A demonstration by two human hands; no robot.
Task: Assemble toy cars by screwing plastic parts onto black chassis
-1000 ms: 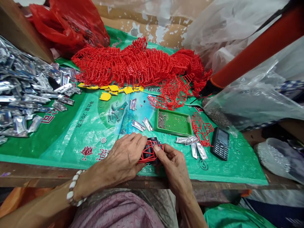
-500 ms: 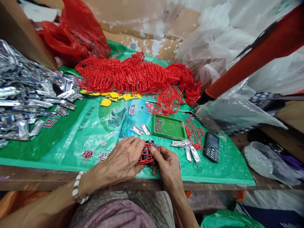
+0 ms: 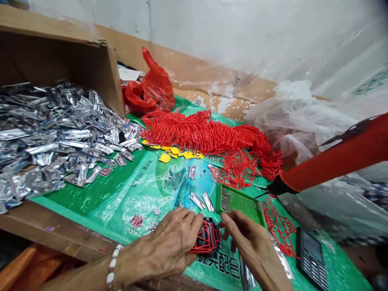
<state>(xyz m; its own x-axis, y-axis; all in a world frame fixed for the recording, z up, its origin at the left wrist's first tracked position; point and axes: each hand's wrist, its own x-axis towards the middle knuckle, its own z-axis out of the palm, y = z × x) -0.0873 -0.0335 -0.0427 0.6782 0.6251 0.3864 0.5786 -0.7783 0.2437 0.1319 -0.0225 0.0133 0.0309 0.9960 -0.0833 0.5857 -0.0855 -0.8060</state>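
My left hand (image 3: 169,238), a white-beaded bracelet on its wrist, grips a small black plastic part with a red lattice frame (image 3: 207,238) over it, low above the green sheet. Its fingertips are hidden behind the hand and the part. To the right, my right hand (image 3: 254,246) is off the part, fingers loosely curled and apart, with nothing visible in them. Beyond it sits a green mesh tray (image 3: 261,210) with small metal screws (image 3: 226,199) at its left end. Two silver strips (image 3: 197,200) lie just left of the tray.
A heap of silver strips (image 3: 75,133) spills from a cardboard box (image 3: 112,76) at left. Red lattice frames (image 3: 194,131) are piled at the back, yellow pieces (image 3: 165,157) before them. A long orange-red shaft with a black end (image 3: 333,157) slants in beside a keypad phone (image 3: 312,254).
My right hand has let go of the part and moved right, near the tray. The left hand still holds the part. My view has turned left, so everything appears lower and farther right.
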